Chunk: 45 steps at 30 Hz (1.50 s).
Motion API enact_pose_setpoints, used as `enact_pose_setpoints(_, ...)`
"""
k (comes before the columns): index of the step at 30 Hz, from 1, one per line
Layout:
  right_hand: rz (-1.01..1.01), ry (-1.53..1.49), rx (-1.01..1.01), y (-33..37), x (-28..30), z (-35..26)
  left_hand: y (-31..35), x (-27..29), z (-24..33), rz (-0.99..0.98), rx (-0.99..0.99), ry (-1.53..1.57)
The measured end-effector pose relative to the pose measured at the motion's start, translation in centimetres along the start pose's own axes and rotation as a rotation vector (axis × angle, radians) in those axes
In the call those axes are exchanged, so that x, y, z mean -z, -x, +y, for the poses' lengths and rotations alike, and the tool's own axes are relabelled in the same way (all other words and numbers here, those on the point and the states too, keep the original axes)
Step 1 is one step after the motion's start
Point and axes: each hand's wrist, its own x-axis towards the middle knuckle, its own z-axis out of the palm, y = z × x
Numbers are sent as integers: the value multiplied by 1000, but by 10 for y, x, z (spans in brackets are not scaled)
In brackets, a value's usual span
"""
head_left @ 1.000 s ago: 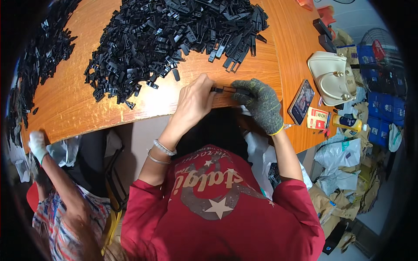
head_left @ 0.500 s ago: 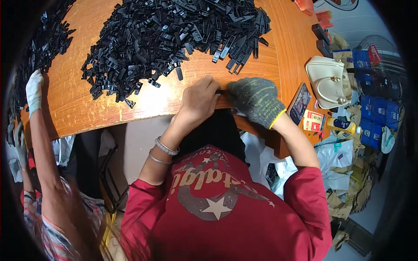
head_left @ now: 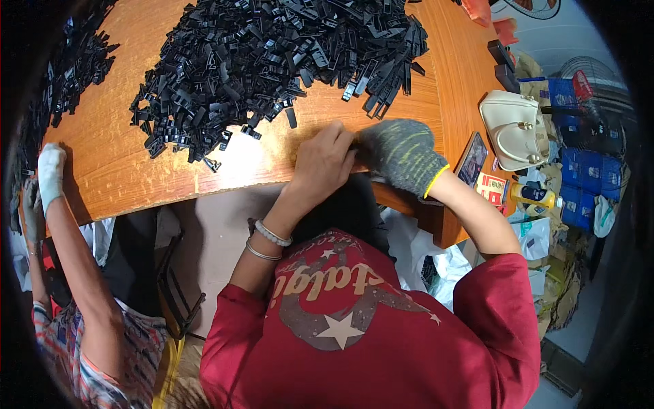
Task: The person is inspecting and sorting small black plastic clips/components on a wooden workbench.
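My bare left hand point(head_left: 321, 162), with bracelets at the wrist, is closed near the table's front edge. My right hand point(head_left: 402, 155), in a grey and yellow knitted glove, is closed right beside it. Between the two hands a bit of a small black plastic piece point(head_left: 355, 146) shows; my fingers hide most of it, so its shape cannot be made out. Beyond my hands a big heap of black plastic clips point(head_left: 225, 75) covers much of the table. One loose clip point(head_left: 291, 118) lies at the heap's near side, closest to my left hand.
The wooden table point(head_left: 109, 184) holds a second black heap point(head_left: 82, 82) at far left, where a co-worker's gloved hand point(head_left: 52, 170) rests. On the right are a phone point(head_left: 471, 160), a cream handbag point(head_left: 514, 129), a red-and-white packet point(head_left: 490, 187) and a yellow bottle point(head_left: 533, 195).
Both my hands stay together at the table edge, the left shifted slightly right in the picture. The co-worker's gloved hand has come slightly nearer the table's front edge.
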Motion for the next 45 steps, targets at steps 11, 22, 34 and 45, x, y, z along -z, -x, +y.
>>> enact_pose_setpoints(11, 476, -877, -346, 63, -16, -16, 3, 27, 17, -93, 526, 1222)
enact_pose_setpoints(22, 523, -811, -302, 74, -25, -17, -7, 19, 29, -269, 770, 1292)
enact_pose_setpoints(34, 497, -644, -234, 78, -17, -18, 0, 6, 40, -176, 687, 1189)
enact_pose_setpoints(45, -660, 221, -730, 281, -24, 7, -87, 29, -12, 372, -127, -179)
